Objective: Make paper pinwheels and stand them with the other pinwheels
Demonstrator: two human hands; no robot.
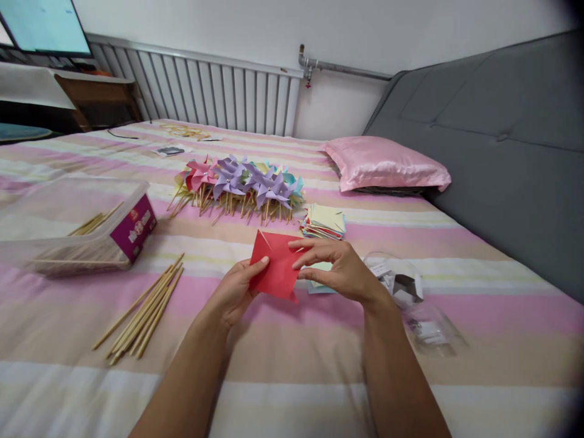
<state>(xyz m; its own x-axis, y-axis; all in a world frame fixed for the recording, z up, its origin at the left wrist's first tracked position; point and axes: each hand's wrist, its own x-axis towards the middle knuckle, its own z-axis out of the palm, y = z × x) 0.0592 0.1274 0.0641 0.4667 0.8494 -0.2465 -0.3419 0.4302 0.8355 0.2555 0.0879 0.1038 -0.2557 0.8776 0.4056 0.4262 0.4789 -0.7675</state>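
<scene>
A left hand (237, 286) clamps a red paper square (279, 271) between thumb and fingers above a striped bedspread (287, 377); the right hand (337, 264) holds its fingers apart at the paper's edge, pinwheels (249, 179) beyond.

The body is shown only as two human arms, by which the picture's lower edge is crossed. The left forearm (189, 371) and the right forearm (399, 371) are left bare, and both are narrowed smoothly toward uncovered wrists. The left grip (235, 292) is formed by an ungloved hand, on which a thumb with a small, rounded nail can be made out; its other fingers are mostly hidden. On the right grip (335, 264), likewise ungloved, slender fingers and a thumb are seen, their nails too small to be judged.
</scene>
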